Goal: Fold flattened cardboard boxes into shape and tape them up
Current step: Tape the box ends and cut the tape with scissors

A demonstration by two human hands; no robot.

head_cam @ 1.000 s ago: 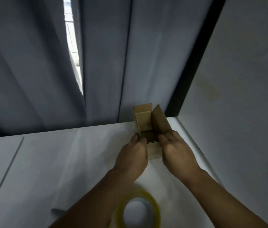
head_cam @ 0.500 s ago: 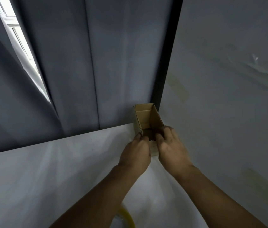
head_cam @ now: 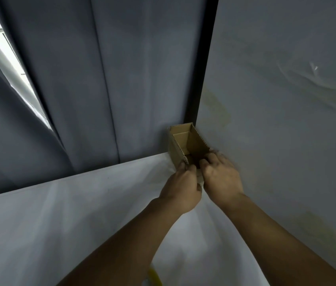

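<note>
Cardboard box (head_cam: 192, 143) upright, top open, at far right corner of white table (head_cam: 80, 203), beside curtain (head_cam: 132, 79). Left hand (head_cam: 180, 186) pinches near-left wall edge; right hand (head_cam: 221, 178) fingers curl over near rim (slightly blurred).

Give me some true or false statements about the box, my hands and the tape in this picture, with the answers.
1. The cardboard box is at the far right corner of the table. True.
2. The left hand and the right hand both grip the box's near end. True.
3. The box is taped shut. False: its top is open and the inside shows.
4. The right hand holds the tape roll. False: only a yellow edge of the tape roll shows at the bottom, and neither hand touches it.
5. The curtain hides the window fully. False: a gap in the curtain shows the window.
</note>
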